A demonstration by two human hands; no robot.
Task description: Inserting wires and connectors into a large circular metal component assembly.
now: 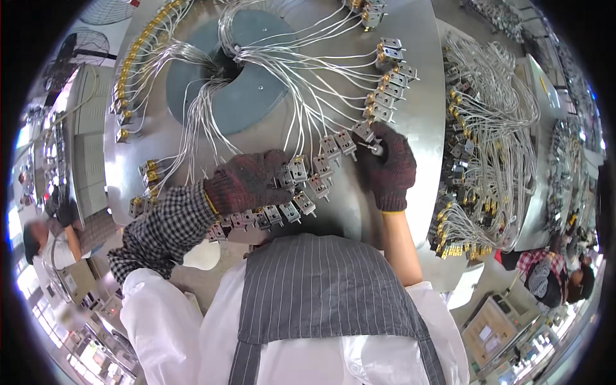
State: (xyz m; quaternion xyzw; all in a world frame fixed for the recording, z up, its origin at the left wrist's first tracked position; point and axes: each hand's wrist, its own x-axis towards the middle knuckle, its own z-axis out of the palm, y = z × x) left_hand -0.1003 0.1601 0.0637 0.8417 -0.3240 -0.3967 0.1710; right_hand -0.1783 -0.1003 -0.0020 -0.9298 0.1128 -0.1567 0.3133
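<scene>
My left hand [247, 183], in a dark red and black knit glove, closes its fingertips on a small boxy metal control unit [298, 169] in a curved row near the table's front edge. The gloved right hand [391, 163] is curled around a small silvery piece with a round end [376, 150]; its exact kind is partly hidden by the fingers. Just above those fingers sits another metal control unit [364, 132]. Thin silvery leads [282, 77] run from the units to a bundle at the table's middle.
A grey disc [256, 102] lies centrally on the metal table [423, 96]. More units [389, 90] line its right side, and brass-ended ones [122, 96] the left. On a right-hand surface is a heap of leads [494, 96]. Other people [555, 279] are in the background.
</scene>
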